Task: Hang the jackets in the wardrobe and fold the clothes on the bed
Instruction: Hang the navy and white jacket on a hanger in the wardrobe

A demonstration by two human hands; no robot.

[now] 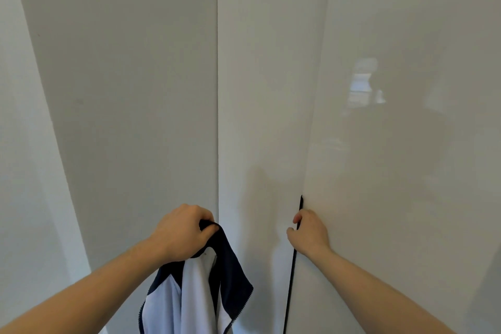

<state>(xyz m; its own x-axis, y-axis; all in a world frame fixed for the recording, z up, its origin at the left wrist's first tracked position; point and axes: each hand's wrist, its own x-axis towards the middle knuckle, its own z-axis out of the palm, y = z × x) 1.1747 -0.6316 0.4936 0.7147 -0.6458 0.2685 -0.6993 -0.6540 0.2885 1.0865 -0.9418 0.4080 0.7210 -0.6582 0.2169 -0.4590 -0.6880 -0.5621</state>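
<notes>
A tall glossy white wardrobe fills the right half of the view. Its right door (393, 144) stands slightly ajar, with a thin dark gap along its left edge. My right hand (309, 233) is curled around that edge at the black handle strip (301, 205). The left door (260, 89) is flush and closed. My left hand (181, 233) is shut on the collar of a navy and white zip jacket (200, 295), which hangs down in front of the left door's lower part. The wardrobe's inside is hidden.
A plain grey-white wall (122, 89) runs to the left of the wardrobe, with a wall corner at the far left. The glossy door reflects a bright window. The floor and the bed are out of view.
</notes>
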